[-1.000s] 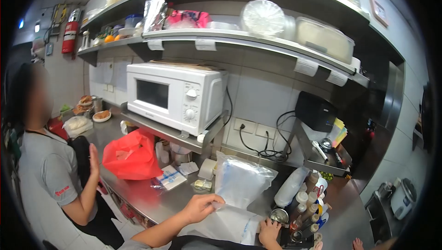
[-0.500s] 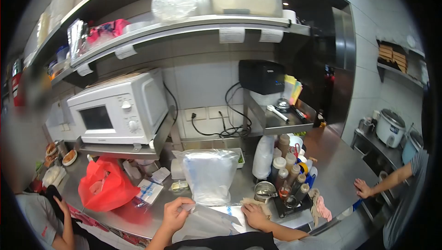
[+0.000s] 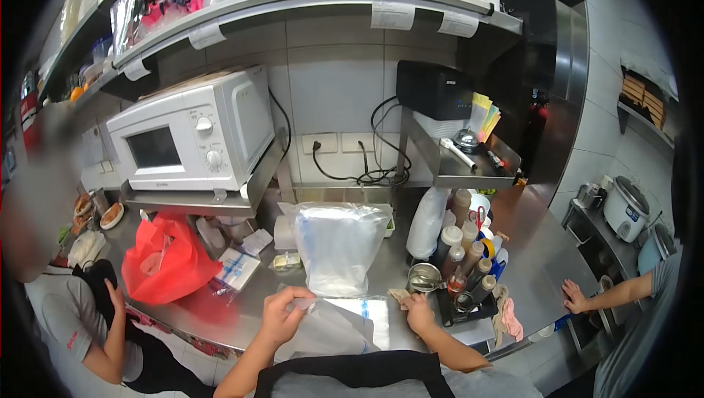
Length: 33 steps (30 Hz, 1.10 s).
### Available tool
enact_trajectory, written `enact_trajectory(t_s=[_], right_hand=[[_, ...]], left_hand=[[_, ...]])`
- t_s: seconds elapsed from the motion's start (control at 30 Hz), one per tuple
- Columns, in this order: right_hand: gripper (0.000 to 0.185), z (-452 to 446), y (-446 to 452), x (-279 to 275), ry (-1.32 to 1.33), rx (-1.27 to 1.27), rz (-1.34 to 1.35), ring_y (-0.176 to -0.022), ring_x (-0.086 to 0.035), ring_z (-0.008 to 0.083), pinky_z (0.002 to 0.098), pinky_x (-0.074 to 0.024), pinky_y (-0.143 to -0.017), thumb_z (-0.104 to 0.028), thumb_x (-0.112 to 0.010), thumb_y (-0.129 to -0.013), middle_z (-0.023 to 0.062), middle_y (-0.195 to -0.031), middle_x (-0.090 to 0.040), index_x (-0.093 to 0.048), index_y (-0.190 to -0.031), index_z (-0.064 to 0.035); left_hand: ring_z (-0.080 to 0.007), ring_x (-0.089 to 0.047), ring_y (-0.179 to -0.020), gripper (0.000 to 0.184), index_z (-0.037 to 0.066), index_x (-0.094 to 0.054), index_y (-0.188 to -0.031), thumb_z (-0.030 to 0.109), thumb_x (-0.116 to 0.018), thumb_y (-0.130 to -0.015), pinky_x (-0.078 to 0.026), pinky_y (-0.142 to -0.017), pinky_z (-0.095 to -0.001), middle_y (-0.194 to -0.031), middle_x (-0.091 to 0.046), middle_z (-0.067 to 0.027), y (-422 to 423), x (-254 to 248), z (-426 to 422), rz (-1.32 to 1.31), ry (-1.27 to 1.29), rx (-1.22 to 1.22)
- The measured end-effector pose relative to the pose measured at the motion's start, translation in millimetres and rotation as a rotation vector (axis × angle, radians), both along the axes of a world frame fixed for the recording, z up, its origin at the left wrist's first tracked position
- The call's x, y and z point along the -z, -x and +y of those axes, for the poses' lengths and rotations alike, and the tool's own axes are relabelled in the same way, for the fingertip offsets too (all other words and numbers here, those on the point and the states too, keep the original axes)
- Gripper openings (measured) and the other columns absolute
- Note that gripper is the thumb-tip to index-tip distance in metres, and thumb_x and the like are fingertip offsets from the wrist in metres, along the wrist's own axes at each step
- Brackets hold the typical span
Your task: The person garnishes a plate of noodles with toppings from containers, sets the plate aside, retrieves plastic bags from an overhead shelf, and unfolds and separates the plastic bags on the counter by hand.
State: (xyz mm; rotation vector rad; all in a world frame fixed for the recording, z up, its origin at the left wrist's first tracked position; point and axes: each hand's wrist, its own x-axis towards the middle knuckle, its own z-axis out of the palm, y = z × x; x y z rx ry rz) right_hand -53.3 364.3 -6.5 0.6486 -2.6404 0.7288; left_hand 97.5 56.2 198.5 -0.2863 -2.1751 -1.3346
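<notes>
My left hand (image 3: 284,316) pinches the upper edge of a translucent plastic bag (image 3: 334,327), which hangs loosely toward my body. Beside it on the steel counter lies a flat white stack of bags (image 3: 378,322) with blue print, partly under the translucent one. My right hand (image 3: 418,313) is closed on a beige cloth (image 3: 399,295), mostly covered by the fingers. Behind both hands stands a clear bag of plastic sheets or bags (image 3: 337,248). A small metal pot (image 3: 424,278) is just beyond my right hand.
Sauce bottles (image 3: 469,251) crowd a black tray at right. A red plastic bag (image 3: 165,262) sits at left, below a white microwave (image 3: 194,134). One person (image 3: 88,325) stands at left; another person's hand (image 3: 576,297) rests on the counter's right end.
My right hand has shifted right, and the cloth, spread flat before, is now bunched under it. More of the white stack shows. My left hand keeps its pinch; the camera has tilted down.
</notes>
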Motion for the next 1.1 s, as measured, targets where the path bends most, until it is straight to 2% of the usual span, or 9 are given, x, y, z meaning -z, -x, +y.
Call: enact_trajectory(t_s=[0.2,0.27,0.33,0.4,0.53,0.63,0.77,0.93,1.1], right_hand=[[0.022,-15,-16,-87,0.203,-0.196,-0.021,-0.099,-0.056,0.0338,0.0406,-0.0458,-0.083,-0.015,-0.060,-0.082,0.0177,-0.104,-0.060,-0.064,-0.100,-0.0049],[0.032,-41,-47,-157,0.686,-0.335,-0.424,-0.101,-0.058,0.0306,0.0381,-0.0458,-0.084,-0.018,-0.063,-0.081,0.0180,-0.107,-0.060,-0.060,-0.109,-0.0039],[0.038,-69,-72,-203,0.700,-0.715,-0.404,-0.096,-0.061,0.0263,0.0346,-0.0468,-0.080,-0.021,-0.067,-0.080,0.0141,-0.101,-0.064,-0.057,-0.113,-0.0040],[0.033,-75,-84,-225,0.323,-0.707,-0.452,-0.092,-0.062,0.0219,0.0318,-0.0471,-0.077,-0.019,-0.066,-0.081,0.0098,-0.097,-0.065,-0.059,-0.109,-0.0040],[0.026,-54,-56,-215,0.143,-0.585,-0.440,-0.082,-0.060,0.0144,0.0276,-0.0475,-0.072,-0.014,-0.069,-0.079,0.0053,-0.091,-0.065,-0.061,-0.100,-0.0029],[0.030,-31,-37,-194,0.687,-0.556,-0.669,-0.080,-0.059,0.0124,0.0256,-0.0470,-0.070,-0.007,-0.076,-0.070,0.0050,-0.090,-0.063,-0.061,-0.096,-0.0027],[0.033,-43,-60,-225,0.977,-0.582,-0.598,-0.083,-0.058,0.0097,0.0227,-0.0465,-0.069,0.000,-0.075,-0.068,0.0043,-0.095,-0.062,-0.061,-0.098,-0.0024],[0.024,-41,-49,-200,0.727,-0.436,-0.550,-0.082,-0.058,0.0088,0.0222,-0.0462,-0.071,-0.001,-0.068,-0.076,0.0044,-0.092,-0.063,-0.061,-0.100,-0.0001],[0.012,-48,-58,-225,0.941,-0.464,-0.390,-0.074,-0.061,0.0096,0.0220,-0.0495,-0.069,0.001,-0.065,-0.078,0.0061,-0.082,-0.066,-0.064,-0.090,0.0021]], left_hand=[[-0.0217,-0.063,-0.067,0.006,0.001,-0.061,-0.082,-0.001,-0.062,-0.077,-0.048,-0.060,-0.0286,-0.077,-0.064,-0.0102,5,2,3,0.165,0.173,-0.029],[-0.0244,-0.062,-0.065,0.005,0.002,-0.061,-0.081,0.001,-0.063,-0.077,-0.048,-0.058,-0.0302,-0.075,-0.063,-0.0107,10,3,12,0.195,0.234,-0.003],[-0.0260,-0.060,-0.064,0.006,0.002,-0.060,-0.081,0.003,-0.064,-0.077,-0.047,-0.056,-0.0316,-0.074,-0.061,-0.0108,13,1,26,0.190,0.281,0.031],[-0.0265,-0.059,-0.062,0.006,0.002,-0.060,-0.079,0.004,-0.065,-0.076,-0.046,-0.055,-0.0325,-0.071,-0.060,-0.0117,13,-4,28,0.190,0.276,0.018],[-0.0183,-0.053,-0.056,0.011,0.001,-0.057,-0.073,0.007,-0.064,-0.079,-0.040,-0.052,-0.0282,-0.065,-0.055,-0.0089,10,-9,3,0.187,0.132,-0.126],[-0.0087,-0.047,-0.057,0.008,0.002,-0.057,-0.078,0.005,-0.063,-0.081,-0.038,-0.054,-0.0236,-0.066,-0.054,-0.0018,7,3,-26,0.070,-0.103,-0.103],[-0.0074,-0.049,-0.067,0.007,0.002,-0.056,-0.083,0.005,-0.062,-0.083,-0.040,-0.062,-0.0226,-0.072,-0.055,0.0017,8,8,-21,-0.005,-0.391,-0.034],[-0.0067,-0.049,-0.078,0.004,0.003,-0.057,-0.083,0.004,-0.060,-0.084,-0.040,-0.071,-0.0214,-0.082,-0.054,0.0011,8,3,-19,0.126,-0.295,-0.112],[-0.0117,-0.057,-0.084,0.012,0.005,-0.052,-0.085,-0.002,-0.060,-0.081,-0.045,-0.077,-0.0250,-0.089,-0.060,-0.0054,10,3,-21,0.080,-0.670,0.042]])
